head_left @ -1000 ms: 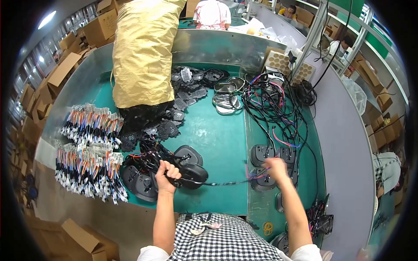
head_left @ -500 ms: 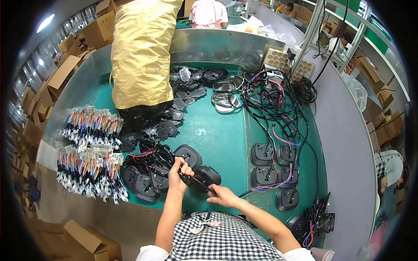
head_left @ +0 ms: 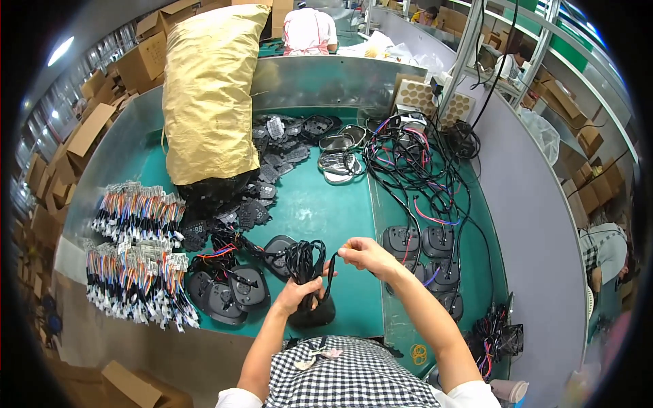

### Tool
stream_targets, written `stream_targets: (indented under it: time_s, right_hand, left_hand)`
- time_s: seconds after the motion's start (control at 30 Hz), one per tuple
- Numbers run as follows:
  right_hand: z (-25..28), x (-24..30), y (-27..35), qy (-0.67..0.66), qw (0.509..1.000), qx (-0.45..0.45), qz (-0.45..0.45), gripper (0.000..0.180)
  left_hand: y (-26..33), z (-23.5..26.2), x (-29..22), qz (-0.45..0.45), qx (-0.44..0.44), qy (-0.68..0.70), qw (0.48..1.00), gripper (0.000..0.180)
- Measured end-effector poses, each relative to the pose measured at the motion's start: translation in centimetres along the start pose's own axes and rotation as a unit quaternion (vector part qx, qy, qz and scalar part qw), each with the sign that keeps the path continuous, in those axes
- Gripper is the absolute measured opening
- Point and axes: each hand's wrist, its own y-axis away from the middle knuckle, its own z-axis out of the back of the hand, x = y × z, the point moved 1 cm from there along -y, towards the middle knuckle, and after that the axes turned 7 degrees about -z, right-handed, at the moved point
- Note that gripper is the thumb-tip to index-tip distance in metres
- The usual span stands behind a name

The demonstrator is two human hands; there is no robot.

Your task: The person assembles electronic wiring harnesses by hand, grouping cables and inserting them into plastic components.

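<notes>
My left hand point(head_left: 296, 295) is closed round a looped bundle of black cable point(head_left: 305, 261) and holds it upright above the table. To its right, my right hand point(head_left: 367, 257) pinches a strand of the same cable between thumb and fingertips. Below the bundle sits a dark rounded plastic housing point(head_left: 317, 315), partly hidden by my left hand. Another black housing point(head_left: 277, 256) lies just left of the bundle. Further left are several more black housings point(head_left: 249, 285) with cables across them.
Wire harnesses point(head_left: 136, 285) lie in two rows at the left. A yellow sack point(head_left: 211, 95) stands behind them, beside dark plastic parts point(head_left: 275, 163). Tangled cables point(head_left: 415, 156) and wired housings point(head_left: 435, 241) occupy the right side. Yellow rubber bands point(head_left: 419, 353) lie near the front edge.
The cable bundle now stands raised in my left hand, its loops showing above the fist. My right hand has moved up and now pinches a strand. The view has shifted slightly.
</notes>
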Motion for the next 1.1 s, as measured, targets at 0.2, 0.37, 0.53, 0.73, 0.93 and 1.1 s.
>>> stream_targets:
  time_s: [0.2, 0.37, 0.53, 0.73, 0.93, 1.1]
  right_hand:
    - [-3.6, -0.5, -2.5, -0.138, 0.987, -0.060, 0.061, 0.016]
    - [-6.1, -2.4, -4.5, -0.314, 0.936, -0.136, 0.076, 0.013]
    - [-7.5, -1.9, -5.3, -0.365, 0.921, -0.133, 0.011, 0.023]
    - [-5.9, -4.0, -4.3, -0.230, 0.966, -0.063, 0.104, 0.039]
    - [-7.5, -12.0, 0.6, 0.036, 0.990, 0.035, 0.131, 0.032]
    - [-3.3, -13.9, 3.2, -0.049, 0.985, 0.163, 0.000, 0.028]
  left_hand:
    - [0.2, -0.3, 0.7, -0.008, -0.027, 0.035, 0.999, 0.026]
    - [0.1, -0.8, 0.5, 0.025, -0.062, -0.046, 0.997, 0.017]
    - [-0.3, -1.5, 0.3, 0.019, -0.061, -0.204, 0.977, 0.012]
    - [-0.3, 0.0, 1.5, -0.012, -0.212, 0.055, 0.976, 0.013]
    - [0.0, 2.9, 1.6, -0.063, -0.263, 0.267, 0.925, 0.010]
    - [0.2, 4.8, 3.5, -0.123, -0.207, 0.388, 0.890, 0.008]
